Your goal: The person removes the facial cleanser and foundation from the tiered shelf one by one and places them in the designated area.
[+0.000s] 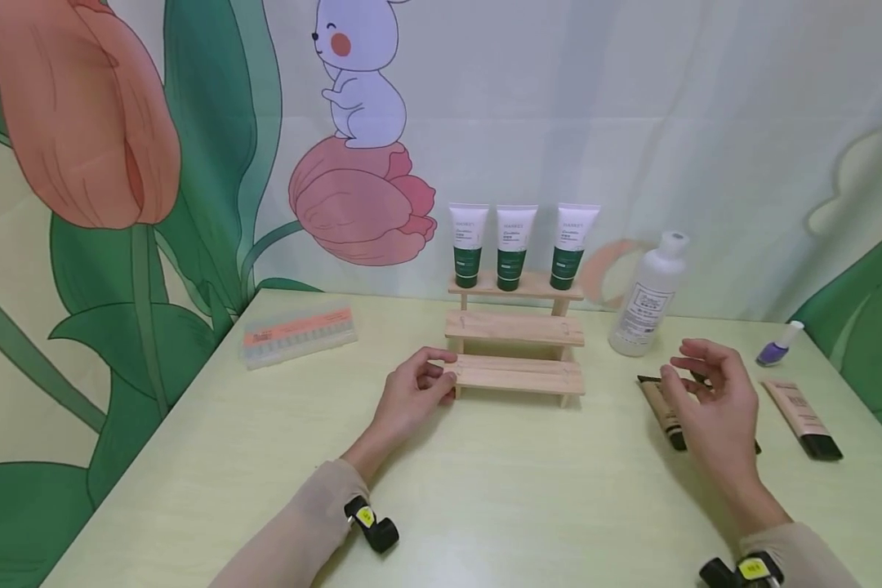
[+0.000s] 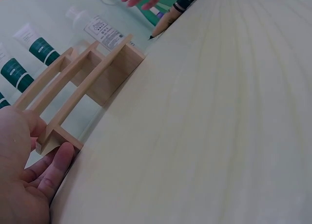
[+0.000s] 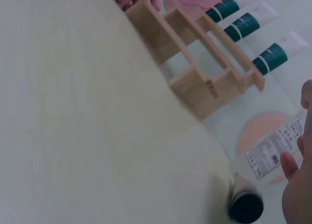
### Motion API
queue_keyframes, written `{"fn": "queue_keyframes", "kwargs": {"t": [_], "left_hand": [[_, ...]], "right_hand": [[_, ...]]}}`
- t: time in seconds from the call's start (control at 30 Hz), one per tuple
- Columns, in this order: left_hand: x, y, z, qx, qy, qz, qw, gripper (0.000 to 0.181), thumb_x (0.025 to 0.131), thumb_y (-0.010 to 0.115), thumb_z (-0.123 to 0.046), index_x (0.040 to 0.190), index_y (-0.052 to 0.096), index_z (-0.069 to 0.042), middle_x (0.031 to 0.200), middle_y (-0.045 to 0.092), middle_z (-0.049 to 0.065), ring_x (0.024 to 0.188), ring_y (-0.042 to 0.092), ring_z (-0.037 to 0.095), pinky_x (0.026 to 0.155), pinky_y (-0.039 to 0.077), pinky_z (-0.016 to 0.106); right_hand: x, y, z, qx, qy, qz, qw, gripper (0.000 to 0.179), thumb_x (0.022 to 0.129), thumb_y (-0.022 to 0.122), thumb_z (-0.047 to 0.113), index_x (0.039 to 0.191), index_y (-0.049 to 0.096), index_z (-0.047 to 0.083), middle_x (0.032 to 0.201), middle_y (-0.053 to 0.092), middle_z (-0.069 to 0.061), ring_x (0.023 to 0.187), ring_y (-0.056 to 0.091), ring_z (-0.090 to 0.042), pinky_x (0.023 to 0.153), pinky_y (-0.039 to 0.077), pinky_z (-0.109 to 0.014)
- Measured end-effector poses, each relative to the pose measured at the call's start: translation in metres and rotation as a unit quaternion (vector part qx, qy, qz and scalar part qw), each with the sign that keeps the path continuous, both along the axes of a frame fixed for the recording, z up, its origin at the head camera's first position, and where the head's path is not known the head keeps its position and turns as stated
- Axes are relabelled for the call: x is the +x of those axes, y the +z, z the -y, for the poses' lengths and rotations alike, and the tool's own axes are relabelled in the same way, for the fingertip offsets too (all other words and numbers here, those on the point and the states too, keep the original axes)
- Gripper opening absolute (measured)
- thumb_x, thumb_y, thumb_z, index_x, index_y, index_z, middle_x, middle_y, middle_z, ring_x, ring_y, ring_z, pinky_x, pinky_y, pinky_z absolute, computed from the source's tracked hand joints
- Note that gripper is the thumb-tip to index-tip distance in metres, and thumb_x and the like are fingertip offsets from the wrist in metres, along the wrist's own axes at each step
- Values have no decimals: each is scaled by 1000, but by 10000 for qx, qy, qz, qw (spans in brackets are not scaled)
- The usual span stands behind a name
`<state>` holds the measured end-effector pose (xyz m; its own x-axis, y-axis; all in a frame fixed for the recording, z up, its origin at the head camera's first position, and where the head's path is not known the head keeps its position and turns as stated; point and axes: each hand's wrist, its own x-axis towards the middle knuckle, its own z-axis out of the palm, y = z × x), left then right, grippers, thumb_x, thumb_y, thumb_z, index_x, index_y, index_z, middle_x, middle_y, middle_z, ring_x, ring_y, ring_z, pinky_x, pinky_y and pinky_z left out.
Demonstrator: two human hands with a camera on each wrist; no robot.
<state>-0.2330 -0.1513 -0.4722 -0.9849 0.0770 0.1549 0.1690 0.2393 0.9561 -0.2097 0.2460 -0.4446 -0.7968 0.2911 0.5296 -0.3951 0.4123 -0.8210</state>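
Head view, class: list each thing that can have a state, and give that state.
Wooden rack: upright, left end held by left hand.
Three green-and-white tubes: standing on caps, top shelf.
White bottle: upright, capped.
Beige tube: lying flat.
Right hand: above another tube, fingers relaxed.

Beige sleeves [image 1: 301,523] reach both wrists, each wearing a black camera [image 1: 371,523] with yellow sticker.

A staged tabletop set: cartoon backdrop [image 1: 353,122], cosmetics on wooden rack [image 1: 515,328].
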Motion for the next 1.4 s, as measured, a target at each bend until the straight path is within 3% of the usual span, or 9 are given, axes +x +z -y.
{"fn": "queue_keyframes", "kwargs": {"t": [0.3,0.5,0.67,0.9,1.03,1.2,1.4], "left_hand": [[-1,-2,0,-9,-8,22,10000,25,108,73,-13,133,74,-14,102,77,11,85,78,22,80,67,30],[-2,1,0,-58,-23,-17,10000,25,109,73,-14,133,74,-14,102,77,10,85,78,20,80,67,30],[-3,1,2,-18,-15,-69,10000,24,108,73,-12,132,74,-14,102,77,12,85,78,22,80,68,32],[0,-1,1,34,-54,-56,10000,24,108,73,-12,132,74,-14,102,77,13,86,79,24,81,67,34],[-1,0,1,-33,-34,-36,10000,25,108,72,-14,133,74,-15,103,77,10,85,78,20,80,66,30],[0,2,0,-46,1,-18,10000,25,108,72,-14,133,74,-17,103,77,10,84,78,19,80,66,29],[1,2,1,-25,-65,-18,10000,25,109,72,-13,133,74,-15,104,77,11,86,78,21,80,67,31]], "right_hand": [[-20,35,33,-487,939,-170,9942,56,99,76,-5,151,58,2,144,64,-10,130,66,-25,94,59,-15],[-43,58,58,-163,965,-214,9950,60,99,80,1,153,56,10,144,64,-4,130,64,-19,98,59,-20],[-67,73,76,-118,1029,-240,9943,62,99,84,8,154,55,12,145,63,-5,131,63,-23,100,59,-28],[-93,76,86,-114,850,-51,9963,63,100,82,19,156,53,12,146,61,-11,134,63,-26,97,57,-26],[-106,76,91,-97,828,48,9965,66,100,84,19,157,51,9,147,61,-13,135,64,-26,105,60,-35],[-116,78,98,-201,979,101,9949,67,100,85,17,157,50,12,146,61,-11,135,63,-26,114,59,-47],[-120,79,107,-158,989,335,9944,66,101,84,15,157,49,13,145,61,-12,128,64,-24,114,58,-45]]}}
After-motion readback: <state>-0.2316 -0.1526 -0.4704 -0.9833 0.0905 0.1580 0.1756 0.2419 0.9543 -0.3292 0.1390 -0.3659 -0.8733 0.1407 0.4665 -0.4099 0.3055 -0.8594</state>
